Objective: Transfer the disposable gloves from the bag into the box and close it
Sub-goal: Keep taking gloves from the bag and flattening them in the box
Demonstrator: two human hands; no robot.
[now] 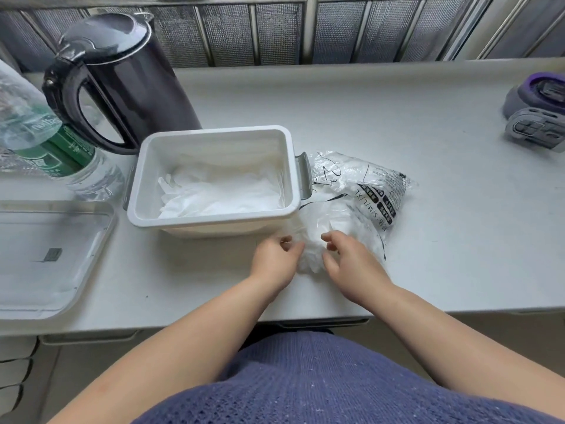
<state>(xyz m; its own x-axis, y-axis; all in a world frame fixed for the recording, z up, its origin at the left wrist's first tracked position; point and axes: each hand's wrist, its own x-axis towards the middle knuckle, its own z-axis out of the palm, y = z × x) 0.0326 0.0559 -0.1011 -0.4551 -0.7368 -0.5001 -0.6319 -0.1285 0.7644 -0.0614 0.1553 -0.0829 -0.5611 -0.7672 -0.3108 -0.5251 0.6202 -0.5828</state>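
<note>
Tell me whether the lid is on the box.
No. The box stands open, with gloves lying inside.

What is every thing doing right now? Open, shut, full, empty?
box: open, some gloves inside
lid: off, lying flat left of the box
bag: open, gloves spilling out
kettle: lid shut
left hand: open, at the gloves
right hand: open, at the gloves
</note>
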